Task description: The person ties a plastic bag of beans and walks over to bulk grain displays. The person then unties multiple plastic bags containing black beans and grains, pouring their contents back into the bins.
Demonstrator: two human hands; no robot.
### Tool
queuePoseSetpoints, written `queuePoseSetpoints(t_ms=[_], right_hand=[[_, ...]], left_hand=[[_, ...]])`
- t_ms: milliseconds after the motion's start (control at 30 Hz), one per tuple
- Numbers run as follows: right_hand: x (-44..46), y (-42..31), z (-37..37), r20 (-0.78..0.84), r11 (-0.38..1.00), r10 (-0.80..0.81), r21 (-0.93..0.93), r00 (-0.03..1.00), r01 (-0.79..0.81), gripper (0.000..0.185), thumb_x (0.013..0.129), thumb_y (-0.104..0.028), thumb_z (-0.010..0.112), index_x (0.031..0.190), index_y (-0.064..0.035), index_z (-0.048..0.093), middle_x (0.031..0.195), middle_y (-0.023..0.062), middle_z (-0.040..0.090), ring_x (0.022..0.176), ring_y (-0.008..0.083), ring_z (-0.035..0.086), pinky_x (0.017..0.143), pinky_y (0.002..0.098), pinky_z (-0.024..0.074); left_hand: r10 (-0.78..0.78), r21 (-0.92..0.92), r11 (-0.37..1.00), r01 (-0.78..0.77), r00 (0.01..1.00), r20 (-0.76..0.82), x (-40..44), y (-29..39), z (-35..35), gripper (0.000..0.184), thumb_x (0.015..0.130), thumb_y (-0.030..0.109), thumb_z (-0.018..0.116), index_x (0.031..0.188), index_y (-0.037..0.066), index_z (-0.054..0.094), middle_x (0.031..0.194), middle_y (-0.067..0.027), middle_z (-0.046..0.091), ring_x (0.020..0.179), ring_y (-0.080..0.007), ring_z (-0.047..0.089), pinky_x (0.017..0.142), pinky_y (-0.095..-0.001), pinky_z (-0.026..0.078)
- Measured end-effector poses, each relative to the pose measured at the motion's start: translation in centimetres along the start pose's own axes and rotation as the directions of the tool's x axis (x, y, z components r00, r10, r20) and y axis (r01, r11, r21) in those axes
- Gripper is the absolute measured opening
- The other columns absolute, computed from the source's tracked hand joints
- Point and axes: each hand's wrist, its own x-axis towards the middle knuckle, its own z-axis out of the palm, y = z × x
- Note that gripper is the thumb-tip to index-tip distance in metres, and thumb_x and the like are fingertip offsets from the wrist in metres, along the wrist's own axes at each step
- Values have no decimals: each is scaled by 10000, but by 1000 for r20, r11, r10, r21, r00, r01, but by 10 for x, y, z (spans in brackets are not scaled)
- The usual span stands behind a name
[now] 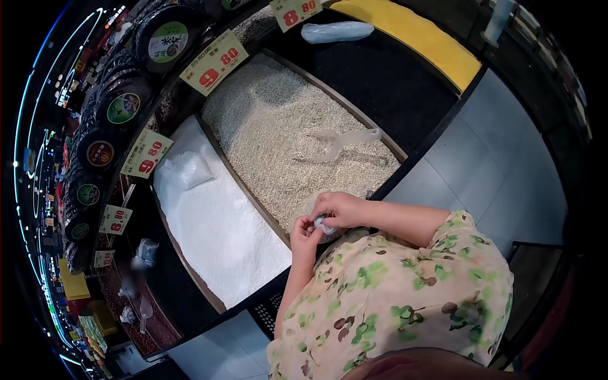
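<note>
My right hand (pixel 339 208) and my left hand (pixel 306 235) meet at the near edge of a bin of pale grain (pixel 272 120). Pinched between the fingers of both is the gathered top of a clear plastic bag (pixel 327 230). My hands and forearm cover much of the bag, so how full it is cannot be made out. A clear plastic scoop (pixel 335 144) lies on the grain beyond my hands. To the left, the neighbouring bin holds a white grain or powder (pixel 215 221), with a filled clear bag (pixel 187 170) resting on top.
Dark grain (pixel 373 79) and yellow grain (pixel 411 35) fill bins farther right, a clear bag (pixel 337 31) lying on the dark one. Price signs (pixel 214 61) and round dark packages (pixel 163 41) line the back. Reddish beans (pixel 149 316) sit at far left. Grey floor tiles (pixel 475 152) border the bins.
</note>
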Motion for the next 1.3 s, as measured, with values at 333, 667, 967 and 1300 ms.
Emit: queuePoseSetpoints(t_ms=[333,667,967,1300], right_hand=[[17,11,-7,113,941,-39,-331,993,74,250,716,-226,623,937,-133,552,852,78,579,787,288,602,647,402,492],[35,23,-8,246,864,-39,-478,968,156,219,727,-274,598,896,-139,568,782,88,585,699,294,612,569,418,483],[33,36,-11,332,978,61,-211,941,11,230,735,-221,576,929,-97,587,734,141,620,695,341,604,608,437,468],[28,43,-23,434,885,282,227,856,-407,235,738,-80,654,920,-48,509,636,-11,519,535,67,486,467,224,383]], left_hand=[[-74,149,985,81,996,-53,15,-11,1,76,779,11,556,820,29,494,754,-2,536,640,-52,512,556,-186,428],[7,202,979,20,992,-129,15,-9,2,111,768,-6,580,828,27,492,756,-28,564,642,-94,560,599,-222,472],[179,495,868,-32,951,-253,6,-19,17,141,750,31,629,814,24,504,691,-7,533,579,-50,480,519,-208,399],[471,825,564,-34,834,-288,13,-24,29,203,727,88,638,779,39,447,611,-92,464,483,-209,474,475,-309,415]])
